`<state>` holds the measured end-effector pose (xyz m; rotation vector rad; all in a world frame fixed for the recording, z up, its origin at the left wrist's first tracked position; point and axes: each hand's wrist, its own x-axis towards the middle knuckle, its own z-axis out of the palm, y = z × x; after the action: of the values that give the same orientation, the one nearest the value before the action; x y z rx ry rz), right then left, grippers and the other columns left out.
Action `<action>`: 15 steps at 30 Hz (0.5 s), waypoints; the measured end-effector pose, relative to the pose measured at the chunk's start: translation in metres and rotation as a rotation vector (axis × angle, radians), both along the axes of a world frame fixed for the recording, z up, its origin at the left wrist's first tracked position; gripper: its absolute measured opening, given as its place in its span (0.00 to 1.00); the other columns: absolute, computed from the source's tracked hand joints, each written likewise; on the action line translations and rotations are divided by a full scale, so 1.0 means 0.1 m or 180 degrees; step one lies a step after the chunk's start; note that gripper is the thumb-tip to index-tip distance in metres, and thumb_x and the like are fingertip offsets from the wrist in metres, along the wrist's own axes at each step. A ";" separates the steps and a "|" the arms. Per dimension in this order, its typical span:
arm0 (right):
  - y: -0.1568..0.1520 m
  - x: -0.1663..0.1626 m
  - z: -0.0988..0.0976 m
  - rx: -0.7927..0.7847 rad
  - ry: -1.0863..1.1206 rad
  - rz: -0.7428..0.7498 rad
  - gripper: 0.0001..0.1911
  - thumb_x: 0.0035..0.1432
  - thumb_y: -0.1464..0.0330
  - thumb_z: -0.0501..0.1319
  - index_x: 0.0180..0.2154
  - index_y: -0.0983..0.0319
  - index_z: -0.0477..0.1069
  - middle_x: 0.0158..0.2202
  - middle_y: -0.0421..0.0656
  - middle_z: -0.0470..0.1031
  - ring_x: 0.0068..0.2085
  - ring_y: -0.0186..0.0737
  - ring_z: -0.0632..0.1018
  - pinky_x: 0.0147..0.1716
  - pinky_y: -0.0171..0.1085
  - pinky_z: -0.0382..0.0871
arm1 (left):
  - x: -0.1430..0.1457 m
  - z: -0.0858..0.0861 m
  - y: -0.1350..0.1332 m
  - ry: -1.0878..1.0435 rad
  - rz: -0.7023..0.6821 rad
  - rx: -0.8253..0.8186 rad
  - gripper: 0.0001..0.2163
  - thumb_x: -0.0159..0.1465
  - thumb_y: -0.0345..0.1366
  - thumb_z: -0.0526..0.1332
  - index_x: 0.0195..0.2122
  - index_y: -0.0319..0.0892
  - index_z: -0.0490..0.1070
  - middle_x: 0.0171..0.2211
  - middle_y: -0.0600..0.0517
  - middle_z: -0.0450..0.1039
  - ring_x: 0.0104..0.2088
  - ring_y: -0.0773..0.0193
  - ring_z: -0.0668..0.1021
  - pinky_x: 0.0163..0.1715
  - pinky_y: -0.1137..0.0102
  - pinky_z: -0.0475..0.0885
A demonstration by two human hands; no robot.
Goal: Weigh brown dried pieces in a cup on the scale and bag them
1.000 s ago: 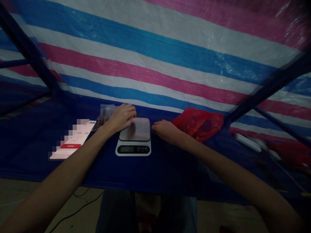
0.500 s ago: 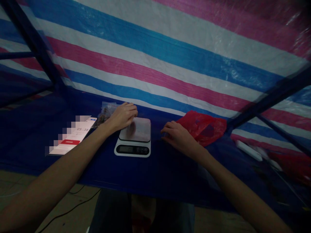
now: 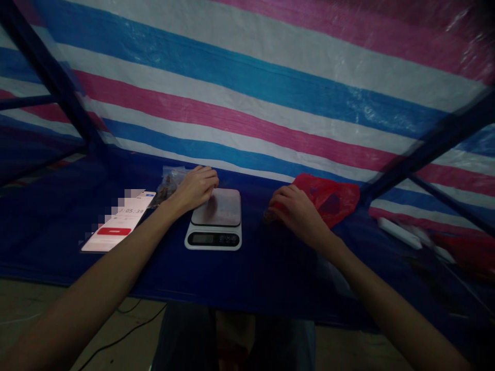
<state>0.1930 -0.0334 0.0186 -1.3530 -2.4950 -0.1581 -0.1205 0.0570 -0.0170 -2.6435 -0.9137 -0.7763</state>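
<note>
Resting L hand [image 3: 195, 188] by digital scale [image 3: 214, 232], R hand [image 3: 297, 211] at red bag [image 3: 336, 198], fingers [image 3: 280, 198] curled, phone [image 3: 118, 221] near

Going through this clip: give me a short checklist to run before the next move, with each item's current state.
Digital kitchen scale sitting flat on the blue tarp: ok.
Scale display legible: cannot tell, too dark.
Left hand off the scale's platform: cannot tell, fingers are at its far corner.
Clear plastic bag next to the left hand: ok.
Right hand holding the small brownish item: cannot tell, it shows only at the fingers, by the red plastic bag.
Phone time readable: ok, 05:39.
</note>
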 end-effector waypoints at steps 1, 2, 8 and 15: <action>0.00 0.05 0.00 -0.0093 0.0065 -0.0008 0.04 0.65 0.68 0.62 0.38 0.60 0.75 0.43 0.46 0.75 0.46 0.47 0.71 0.46 0.44 0.64 | 0.00 0.00 0.00 -0.0002 -0.0003 -0.0008 0.10 0.61 0.23 0.53 0.30 0.42 0.70 0.32 0.49 0.74 0.37 0.57 0.73 0.39 0.61 0.64; 0.00 0.09 -0.03 -0.0196 0.0084 0.0022 0.04 0.65 0.68 0.62 0.38 0.60 0.76 0.43 0.46 0.75 0.46 0.47 0.72 0.46 0.44 0.65 | 0.01 0.00 0.00 -0.0005 -0.0002 -0.0010 0.10 0.61 0.23 0.53 0.30 0.42 0.70 0.32 0.49 0.74 0.37 0.57 0.73 0.39 0.61 0.64; -0.05 0.13 -0.13 -0.0157 0.0533 -0.0043 0.07 0.65 0.69 0.60 0.42 0.59 0.77 0.43 0.47 0.77 0.46 0.46 0.75 0.49 0.45 0.68 | 0.02 -0.01 -0.01 -0.0062 -0.0010 -0.0002 0.10 0.61 0.23 0.53 0.30 0.42 0.71 0.32 0.49 0.74 0.36 0.56 0.73 0.39 0.60 0.64; -0.30 0.66 0.28 0.0575 0.1042 -0.0611 0.15 0.60 0.79 0.53 0.35 0.60 0.76 0.41 0.47 0.78 0.44 0.44 0.79 0.47 0.42 0.72 | 0.07 -0.01 -0.04 -0.0081 -0.0111 0.0048 0.09 0.61 0.23 0.53 0.31 0.41 0.70 0.31 0.49 0.73 0.36 0.56 0.72 0.37 0.61 0.64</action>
<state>0.2594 -0.0631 0.0467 -1.4131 -2.0329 -0.1818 -0.1131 0.0534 -0.0178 -2.6490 -0.8670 -0.8235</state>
